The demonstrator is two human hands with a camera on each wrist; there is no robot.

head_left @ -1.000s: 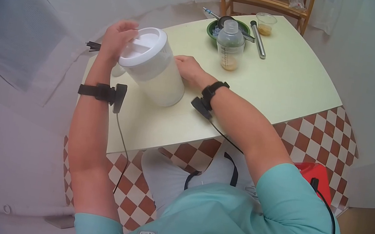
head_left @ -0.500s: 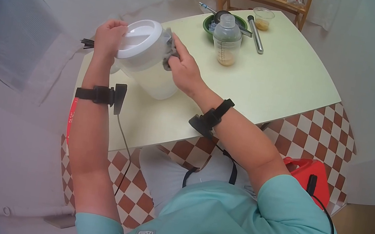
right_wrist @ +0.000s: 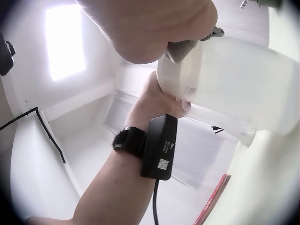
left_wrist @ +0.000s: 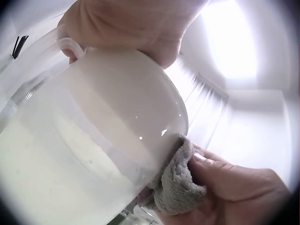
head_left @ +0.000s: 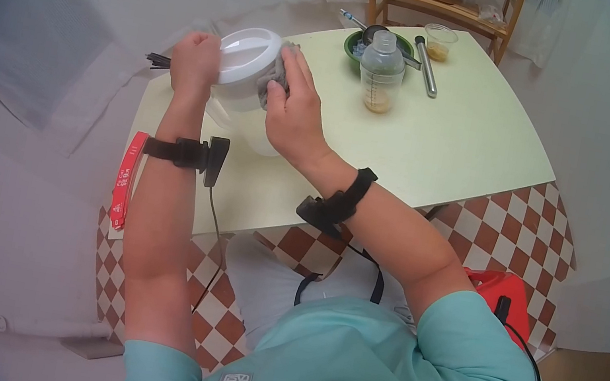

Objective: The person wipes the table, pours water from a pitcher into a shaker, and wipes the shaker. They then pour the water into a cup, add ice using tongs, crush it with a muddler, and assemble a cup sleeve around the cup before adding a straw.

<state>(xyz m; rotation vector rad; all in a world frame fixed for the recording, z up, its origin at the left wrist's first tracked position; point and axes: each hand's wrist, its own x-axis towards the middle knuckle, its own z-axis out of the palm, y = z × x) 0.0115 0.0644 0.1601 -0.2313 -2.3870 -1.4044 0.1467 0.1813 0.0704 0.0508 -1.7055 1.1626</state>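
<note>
A translucent pitcher (head_left: 235,102) with a white lid (head_left: 250,52) and pale, cloudy liquid is at the left part of the table. My left hand (head_left: 195,63) grips its handle, curled beside the lid. On the pitcher's other side, my right hand (head_left: 298,113) holds a folded grey cloth (head_left: 267,86) against the wall just below the lid's rim. From the left wrist view, the thumb pinches the bunched cloth (left_wrist: 180,185) by the pitcher's upper edge. The right wrist view shows the pitcher (right_wrist: 239,84) side-on, its handle toward the left hand.
A shaker bottle (head_left: 379,82) with a little tan liquid stands mid-table. Behind it sits a green bowl (head_left: 351,51) with utensils, then a metal muddler (head_left: 427,70) and a clear cup (head_left: 439,45). A red packet (head_left: 127,181) lies at the left table edge. A wooden shelf (head_left: 440,7) stands beyond.
My right hand has risen from low beside the pitcher to its upper side, bringing the grey cloth into sight. The left hand's fingers have curled in from the lid's edge. The red packet has come into view.
</note>
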